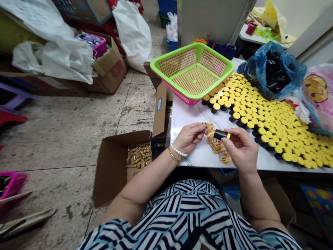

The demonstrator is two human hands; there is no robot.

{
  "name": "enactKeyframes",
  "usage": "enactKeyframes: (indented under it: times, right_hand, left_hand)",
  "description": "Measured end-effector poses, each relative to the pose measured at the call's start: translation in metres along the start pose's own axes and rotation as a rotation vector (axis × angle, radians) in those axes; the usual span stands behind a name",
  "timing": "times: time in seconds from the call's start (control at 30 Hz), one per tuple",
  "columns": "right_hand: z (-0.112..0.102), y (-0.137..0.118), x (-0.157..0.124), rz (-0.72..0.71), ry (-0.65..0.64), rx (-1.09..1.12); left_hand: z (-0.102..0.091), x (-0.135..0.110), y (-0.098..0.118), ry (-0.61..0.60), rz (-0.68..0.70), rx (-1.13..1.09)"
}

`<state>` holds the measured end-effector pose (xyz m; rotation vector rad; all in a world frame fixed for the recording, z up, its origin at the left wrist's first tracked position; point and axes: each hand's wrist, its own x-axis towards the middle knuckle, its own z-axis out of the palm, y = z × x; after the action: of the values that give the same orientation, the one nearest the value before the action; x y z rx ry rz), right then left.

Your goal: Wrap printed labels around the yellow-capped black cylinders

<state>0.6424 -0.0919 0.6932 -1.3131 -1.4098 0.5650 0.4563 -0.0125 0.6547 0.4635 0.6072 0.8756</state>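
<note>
Gripping a black tube [220, 134] with a yellow cap at one end, the right hand [240, 149] is holding it in the fingertips, a hold that appears to be leaving the capped end exposed. The left hand [188, 138] is pinching the top of a strip of printed sachets [217, 146], and the rest of the strip is hanging down onto the white marble worktop [192, 118]. The hands are apart, with only a short gap between them.

Yellow-capped black tubes [270, 118] are standing in tightly packed rows on the worktop, right of the hands, apparently bracing one another upright. A green-and-pink plastic basket [192, 71] is sitting at the worktop's far end, while a blue plastic bag [273, 71] of black tubes is resting at its far right. Left of the worktop, a cardboard box [111, 173] on the floor is holding small gold packets [138, 155]. A small blue label [159, 100] is showing on a box flap beside the worktop, but its writing and the sachet print are too small to read.
</note>
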Motion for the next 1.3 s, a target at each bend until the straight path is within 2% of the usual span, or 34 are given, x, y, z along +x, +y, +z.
enactKeyframes:
  times: [0.13, 0.23, 0.37, 0.53, 0.63, 0.8, 0.9, 0.97, 1.0, 1.13, 1.3]
  right_hand:
    - [0.000, 0.007, 0.005, 0.082, 0.039, 0.153]
    - [0.006, 0.011, 0.010, 0.144, -0.004, 0.218]
    - [0.012, 0.008, 0.014, 0.200, -0.012, 0.222]
    - [0.013, 0.001, 0.015, 0.218, -0.037, 0.201]
    - [0.014, 0.004, 0.012, 0.180, -0.020, 0.225]
    - [0.015, 0.021, 0.005, 0.016, 0.053, 0.207]
    - [0.013, 0.029, 0.002, -0.044, 0.124, 0.195]
    - [0.010, 0.031, 0.002, -0.084, 0.118, 0.191]
    - [0.008, 0.031, 0.004, -0.095, 0.094, 0.200]
    - [-0.006, 0.029, 0.028, -0.163, -0.024, 0.260]
    - [-0.033, 0.025, 0.081, -0.437, -0.120, 0.108]
  left_hand:
    - [0.002, 0.002, 0.000, -0.015, -0.026, -0.038]
    - [0.004, 0.003, -0.001, -0.044, -0.037, -0.040]
    - [0.005, 0.003, -0.003, -0.068, -0.032, -0.018]
    - [0.006, 0.001, -0.006, -0.041, 0.035, 0.101]
    - [0.006, 0.000, -0.006, -0.040, 0.079, 0.164]
    - [0.003, -0.003, -0.010, -0.012, 0.186, 0.260]
    - [0.001, -0.005, -0.012, 0.094, 0.350, 0.349]
    - [0.002, -0.005, -0.012, 0.123, 0.460, 0.408]
    - [0.004, -0.003, -0.010, 0.080, 0.454, 0.423]
    - [0.023, 0.007, 0.006, -0.253, 0.229, 0.407]
    - [0.058, 0.029, 0.026, -0.329, 0.344, 0.377]
